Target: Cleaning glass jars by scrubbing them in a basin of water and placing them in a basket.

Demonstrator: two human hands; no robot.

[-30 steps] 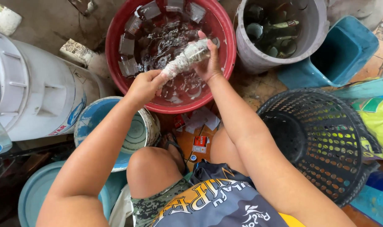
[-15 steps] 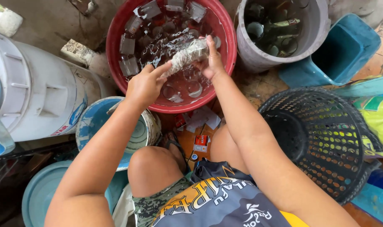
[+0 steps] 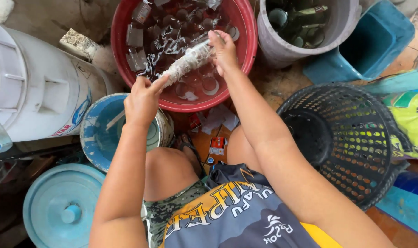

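A person crouched over a red basin [image 3: 243,50] of water at the upper centre of the frame, holding a glass bottle [image 3: 183,63] slantwise above the surface. The right hand [image 3: 223,50] was closed around the bottle's upper end, while the left hand [image 3: 142,98] pinched its lower end between thumb and fingers at the basin's near rim. A whitish, soaked label covering clung to most of the glass. Compared with half a second before, the left hand had slid down and out toward the lower left, away from the middle of the bottle to its tip, and the bottle sat at a steeper slant; by the look of it, the wet covering was being worked along the glass rather than scrubbed in place. More bottles [image 3: 140,46] lay submerged in the basin. A grey bucket [image 3: 342,27] at the upper right held dark bottles, with a teal bin [image 3: 378,46] beside it. A black perforated basket [image 3: 351,142] stood at the right, a paint-stained blue pail [image 3: 98,138] at the left beneath the left wrist, and a white drum [image 3: 34,87] at the far left. Peeled paper scraps [image 3: 218,124] lay on the floor between the knees.
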